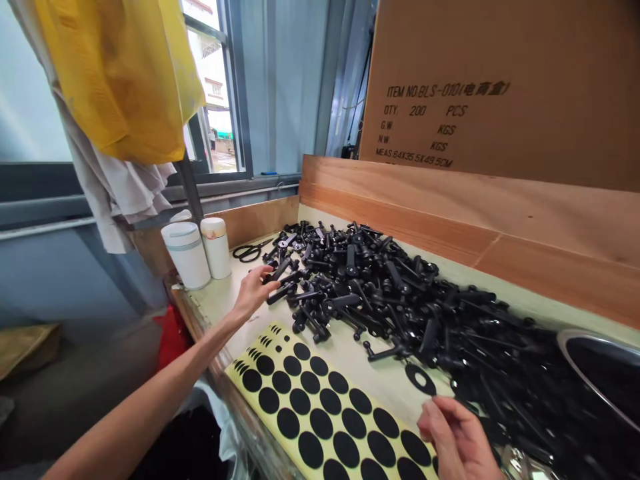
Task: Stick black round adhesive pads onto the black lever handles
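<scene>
At the left edge of a heap of black plastic parts (353,263) with short arms and ball ends is my left hand (256,291). Its thumb and fingers are apart, close around the end of one part; contact is unclear. My right hand (457,437) is in the lower right, thumb and fingers pinched together. A flat black ring (413,379) with a pale centre meets those fingertips and appears held by its edge. Between the hands lies a yellowish sheet (295,419) bearing rows of black round pads, with smaller pieces at its far left end.
Black-handled scissors (247,252) lie behind my left hand. Two white lidded containers (187,257) stand at the left edge. A metal-rimmed bowl (590,360) is at the right. Wooden boards (400,210) wall the table's back, with a large cardboard box (500,40) behind.
</scene>
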`<state>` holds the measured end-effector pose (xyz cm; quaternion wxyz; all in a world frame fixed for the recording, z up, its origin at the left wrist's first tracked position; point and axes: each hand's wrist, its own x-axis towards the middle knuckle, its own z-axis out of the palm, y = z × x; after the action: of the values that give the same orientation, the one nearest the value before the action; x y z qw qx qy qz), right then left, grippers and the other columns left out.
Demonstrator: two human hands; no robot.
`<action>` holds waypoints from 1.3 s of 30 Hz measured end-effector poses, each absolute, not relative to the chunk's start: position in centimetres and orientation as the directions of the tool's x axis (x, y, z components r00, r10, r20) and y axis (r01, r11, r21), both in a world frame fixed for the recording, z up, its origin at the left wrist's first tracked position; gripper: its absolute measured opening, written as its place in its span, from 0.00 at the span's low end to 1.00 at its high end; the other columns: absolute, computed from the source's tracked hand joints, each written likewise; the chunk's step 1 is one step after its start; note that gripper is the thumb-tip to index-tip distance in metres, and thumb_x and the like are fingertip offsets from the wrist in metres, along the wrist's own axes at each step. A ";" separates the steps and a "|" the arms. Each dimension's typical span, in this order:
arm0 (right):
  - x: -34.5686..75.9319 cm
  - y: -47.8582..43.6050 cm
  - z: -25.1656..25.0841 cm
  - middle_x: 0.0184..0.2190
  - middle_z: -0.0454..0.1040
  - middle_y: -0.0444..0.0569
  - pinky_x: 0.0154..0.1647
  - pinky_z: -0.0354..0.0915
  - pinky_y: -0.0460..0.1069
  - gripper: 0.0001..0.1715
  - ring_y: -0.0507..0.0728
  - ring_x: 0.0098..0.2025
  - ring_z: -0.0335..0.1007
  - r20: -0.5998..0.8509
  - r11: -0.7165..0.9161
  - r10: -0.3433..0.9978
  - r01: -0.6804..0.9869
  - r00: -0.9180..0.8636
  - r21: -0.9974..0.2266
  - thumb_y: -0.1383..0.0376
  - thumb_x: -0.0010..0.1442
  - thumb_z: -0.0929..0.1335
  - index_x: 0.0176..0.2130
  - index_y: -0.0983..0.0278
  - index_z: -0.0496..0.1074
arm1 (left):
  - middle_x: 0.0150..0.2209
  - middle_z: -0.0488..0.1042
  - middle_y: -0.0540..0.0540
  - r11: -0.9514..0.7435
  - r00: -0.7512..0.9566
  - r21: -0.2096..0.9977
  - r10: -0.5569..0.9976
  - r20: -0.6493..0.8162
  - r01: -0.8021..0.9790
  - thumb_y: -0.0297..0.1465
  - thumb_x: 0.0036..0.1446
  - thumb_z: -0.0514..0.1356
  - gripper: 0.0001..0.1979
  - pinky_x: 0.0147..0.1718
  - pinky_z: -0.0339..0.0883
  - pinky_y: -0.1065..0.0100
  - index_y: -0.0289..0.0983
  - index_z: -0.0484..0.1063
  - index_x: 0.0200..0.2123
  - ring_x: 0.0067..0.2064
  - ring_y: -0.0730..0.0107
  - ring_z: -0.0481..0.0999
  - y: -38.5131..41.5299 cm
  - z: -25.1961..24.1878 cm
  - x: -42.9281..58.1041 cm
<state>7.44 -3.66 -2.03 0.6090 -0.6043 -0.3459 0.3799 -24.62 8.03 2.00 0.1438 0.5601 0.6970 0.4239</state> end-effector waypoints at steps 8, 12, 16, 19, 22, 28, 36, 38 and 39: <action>5.4 -3.8 -1.0 0.33 0.72 0.42 0.30 0.65 0.47 0.53 0.53 0.30 0.67 -0.097 -0.019 0.959 -0.280 0.268 -0.960 0.55 0.47 0.76 0.64 0.57 0.49 | 0.43 0.72 0.45 -0.346 0.190 0.870 0.936 0.296 0.350 0.22 0.47 0.62 0.26 0.33 0.65 0.70 0.40 0.69 0.52 0.38 0.68 0.71 -3.2 -1.6 -8.6; 7.6 -3.9 -0.8 0.31 0.71 0.40 0.25 0.61 0.43 0.55 0.50 0.26 0.63 -0.096 -0.015 0.968 -0.331 0.231 -0.944 0.59 0.50 0.75 0.65 0.55 0.44 | 0.35 0.72 0.46 0.092 0.387 0.996 0.919 -0.078 -0.018 0.33 0.52 0.64 0.19 0.28 0.64 0.72 0.37 0.73 0.48 0.29 0.73 0.69 -2.5 -1.3 -6.3; 9.4 -3.2 -0.4 0.25 0.68 0.36 0.21 0.56 0.42 0.53 0.47 0.21 0.57 -0.061 -0.030 0.995 -0.351 0.077 -0.936 0.61 0.52 0.74 0.65 0.54 0.44 | 0.34 0.75 0.40 0.452 0.713 0.872 0.674 -0.194 -0.190 0.40 0.60 0.58 0.17 0.21 0.62 0.77 0.31 0.76 0.41 0.24 0.78 0.70 -0.5 -1.0 -6.3; 10.3 -2.5 -0.5 0.29 0.72 0.40 0.24 0.59 0.43 0.44 0.47 0.23 0.61 -0.088 -0.047 0.990 -0.327 0.112 -0.944 0.59 0.53 0.74 0.62 0.56 0.52 | 0.34 0.77 0.39 0.495 0.673 0.828 0.709 -0.210 -0.263 0.36 0.57 0.62 0.13 0.19 0.60 0.79 0.31 0.77 0.39 0.22 0.79 0.71 0.3 -1.4 -5.9; 10.7 -1.9 -0.9 0.36 0.74 0.44 0.28 0.63 0.44 0.31 0.48 0.26 0.64 -0.099 -0.020 0.961 -0.294 0.259 -0.956 0.59 0.53 0.74 0.53 0.59 0.62 | 0.29 0.77 0.42 0.517 0.617 0.786 0.753 -0.229 -0.339 0.34 0.56 0.63 0.11 0.19 0.63 0.79 0.32 0.76 0.38 0.22 0.77 0.73 0.5 -1.7 -5.5; 9.2 -1.9 -2.1 0.34 0.74 0.44 0.31 0.68 0.48 0.33 0.53 0.30 0.71 0.004 0.052 0.961 -0.167 0.275 -0.985 0.58 0.53 0.74 0.53 0.57 0.58 | 0.31 0.76 0.42 0.565 0.657 0.751 0.716 -0.238 -0.343 0.30 0.53 0.65 0.11 0.20 0.66 0.78 0.31 0.75 0.40 0.24 0.74 0.75 -0.1 -1.6 -5.6; 10.1 -2.7 -1.4 0.25 0.67 0.40 0.29 0.62 0.45 0.16 0.50 0.27 0.62 0.035 0.081 0.870 -0.074 0.491 -0.994 0.55 0.55 0.72 0.39 0.60 0.69 | 0.33 0.76 0.41 0.557 0.571 0.708 0.778 -0.262 -0.434 0.33 0.57 0.62 0.11 0.23 0.69 0.75 0.32 0.72 0.41 0.27 0.71 0.77 0.5 -2.2 -6.3; 10.5 -3.0 -0.9 0.22 0.63 0.39 0.28 0.59 0.45 0.14 0.50 0.26 0.58 -0.056 0.018 0.901 -0.165 0.431 -0.986 0.54 0.56 0.71 0.33 0.61 0.69 | 0.34 0.76 0.40 0.509 0.505 0.727 0.824 -0.256 -0.462 0.33 0.57 0.62 0.12 0.26 0.70 0.73 0.31 0.72 0.41 0.30 0.70 0.77 0.6 -2.3 -6.5; 10.5 -3.2 -0.7 0.21 0.63 0.40 0.28 0.58 0.45 0.15 0.50 0.25 0.56 -0.106 -0.027 0.923 -0.213 0.370 -0.977 0.54 0.56 0.71 0.30 0.61 0.69 | 0.34 0.77 0.40 0.485 0.482 0.740 0.841 -0.247 -0.466 0.33 0.58 0.62 0.12 0.28 0.71 0.72 0.31 0.72 0.42 0.30 0.69 0.77 0.6 -2.3 -6.5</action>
<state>10.50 -3.20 -0.68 0.6184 -0.5502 -0.3226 0.4590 -6.52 0.63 -2.28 0.8049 0.3049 0.3074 0.4059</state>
